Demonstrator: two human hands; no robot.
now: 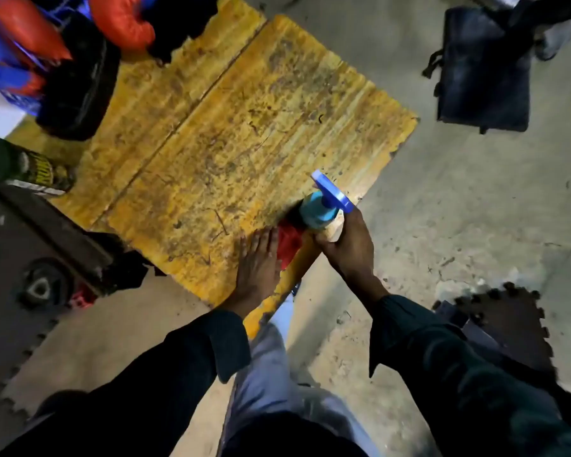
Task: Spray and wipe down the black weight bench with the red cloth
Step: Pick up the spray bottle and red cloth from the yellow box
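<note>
A spray bottle (320, 214) with a pale blue body and a blue trigger head stands upright at the near right corner of a worn yellow board (211, 153). My right hand (348, 249) is wrapped around the bottle's lower part. A red cloth (289, 240) lies crumpled on the board just left of the bottle, partly hidden by both hands. My left hand (257, 262) rests flat on the board, its fingers against the cloth's left edge. A dark padded bench-like piece (40, 225) with a wheel is at the left edge.
A black padded item with straps (482, 70) lies on the concrete floor at the upper right. Red and blue bags (20, 37) and a black case (80, 90) crowd the upper left. Black interlocking foam mats (495, 321) lie at the right. My legs are below.
</note>
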